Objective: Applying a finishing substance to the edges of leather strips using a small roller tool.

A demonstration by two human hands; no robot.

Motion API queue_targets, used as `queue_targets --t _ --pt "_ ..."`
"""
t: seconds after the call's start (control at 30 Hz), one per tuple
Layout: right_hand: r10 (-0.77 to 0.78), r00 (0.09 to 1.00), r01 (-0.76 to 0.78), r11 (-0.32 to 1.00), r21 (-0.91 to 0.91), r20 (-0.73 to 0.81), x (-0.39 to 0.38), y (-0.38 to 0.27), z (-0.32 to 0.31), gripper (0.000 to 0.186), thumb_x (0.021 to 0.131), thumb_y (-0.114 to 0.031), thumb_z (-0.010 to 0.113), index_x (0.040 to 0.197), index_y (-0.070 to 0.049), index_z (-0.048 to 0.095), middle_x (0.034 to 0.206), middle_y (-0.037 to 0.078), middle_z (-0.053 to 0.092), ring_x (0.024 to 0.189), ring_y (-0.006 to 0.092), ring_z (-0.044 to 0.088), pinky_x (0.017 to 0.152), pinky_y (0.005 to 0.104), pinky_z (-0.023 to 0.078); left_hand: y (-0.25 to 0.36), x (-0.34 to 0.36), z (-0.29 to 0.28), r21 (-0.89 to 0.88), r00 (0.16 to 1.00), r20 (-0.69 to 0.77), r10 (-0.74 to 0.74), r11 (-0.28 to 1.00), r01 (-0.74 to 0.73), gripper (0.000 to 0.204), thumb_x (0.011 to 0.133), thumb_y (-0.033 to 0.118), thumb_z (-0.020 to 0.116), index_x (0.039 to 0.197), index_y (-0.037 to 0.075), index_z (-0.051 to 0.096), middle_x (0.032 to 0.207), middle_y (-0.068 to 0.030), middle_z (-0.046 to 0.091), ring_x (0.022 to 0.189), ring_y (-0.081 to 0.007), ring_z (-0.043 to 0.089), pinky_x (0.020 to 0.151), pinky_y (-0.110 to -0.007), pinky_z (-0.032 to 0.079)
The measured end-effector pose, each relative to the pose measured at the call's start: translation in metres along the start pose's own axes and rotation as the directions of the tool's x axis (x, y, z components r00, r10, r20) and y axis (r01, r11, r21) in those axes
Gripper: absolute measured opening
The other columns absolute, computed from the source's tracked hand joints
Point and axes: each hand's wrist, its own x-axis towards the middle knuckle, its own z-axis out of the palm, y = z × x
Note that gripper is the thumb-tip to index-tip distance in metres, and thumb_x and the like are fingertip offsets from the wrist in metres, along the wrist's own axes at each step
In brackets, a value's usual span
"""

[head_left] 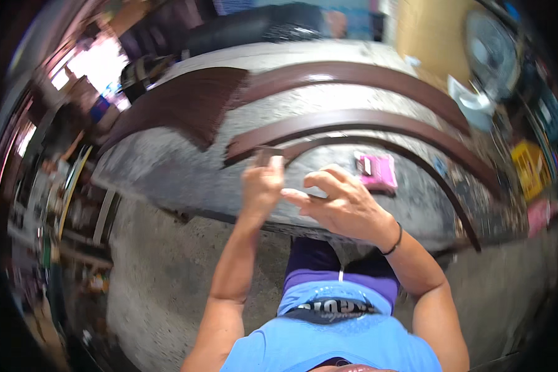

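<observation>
- the left hand point(261, 189) is above the near edge of the grey worktable point(167, 164), its fingers folded together on a small brown piece point(268, 155), which stands up at the fingertips; motion blur hides the piece's exact shape.
- the right hand point(347, 201) is just beside it, fingers bent and parted, with a gap between the thumb side and the curled fingers; 1 finger reaches toward the left hand, and i cannot tell whether the 2 touch.
- a black band point(395, 242) circles the right wrist.
- beyond the hands, 3 curved brown strips lie on the table: a thin strip point(390, 146) nearest, a wider middle strip point(353, 118) and a broad far strip point(353, 73).
- the thin strip's left end is near the left hand.
- to the left of these lies a broad brown panel point(186, 99), ridged and fan-shaped.
- a pink packet point(379, 173) rests inside the thin strip's arc, near the right hand.
- at right are a fan point(491, 53) and a yellow crate point(531, 167).
</observation>
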Motion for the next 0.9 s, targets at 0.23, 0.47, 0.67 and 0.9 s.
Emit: queue_targets --t 0.23,0.47,0.67,0.9 --pt "0.491 0.866 -0.475 0.866 0.155 -0.092 -0.132 -0.007 -0.022 0.045 0.075 -0.018 0.071 0.118 -0.015 0.060 0.084 0.005 0.058 0.076 0.0235 0.057 0.069 0.0336 0.048 -0.085 -0.056 0.020 -0.650 0.859 -0.039 -0.511 0.666 0.367 0.047 0.094 0.042 0.052 0.093 -0.005 0.059 0.080 -0.0057 0.060 0.057 -0.0068 0.049 0.049 -0.020 0.040" --pt "0.872 0.260 -0.911 0.364 0.196 -0.414 -0.272 -0.046 -0.049 0.040 0.081 -0.012 0.069 0.119 -0.009 0.061 0.079 0.006 0.057 0.069 0.0159 0.057 0.064 0.0280 0.047 -0.104 -0.097 0.040 -0.691 0.829 -0.024 -0.559 0.608 0.390 0.048 0.096 0.046 0.046 0.066 0.009 0.044 0.052 0.0010 0.042 0.042 -0.0076 0.038 0.040 -0.022 0.031" --pt "0.664 -0.327 -0.827 0.144 0.544 -0.672 -0.380 -0.044 -0.065 0.059 0.083 -0.014 0.067 0.136 -0.003 0.042 0.093 0.005 0.052 0.068 0.0081 0.052 0.063 0.0225 0.047 -0.105 -0.122 0.056 -0.638 0.760 -0.064 -0.647 0.612 0.467 0.051 0.095 0.049 0.047 0.065 0.010 0.035 0.051 0.0017 0.035 0.041 -0.0093 0.038 0.039 -0.023 0.033" --pt "0.621 -0.333 -0.865 0.098 0.492 -0.710 -0.405 -0.015 -0.134 0.087 0.078 -0.016 0.072 0.146 -0.004 0.019 0.120 0.013 0.046 0.094 0.0168 0.051 0.081 0.0315 0.048 -0.061 -0.148 0.075 -0.687 0.728 0.295 -0.619 0.393 0.612 0.037 0.095 0.043 0.050 0.077 0.012 0.037 0.054 0.0035 0.033 0.044 -0.0074 0.039 0.038 -0.021 0.034"
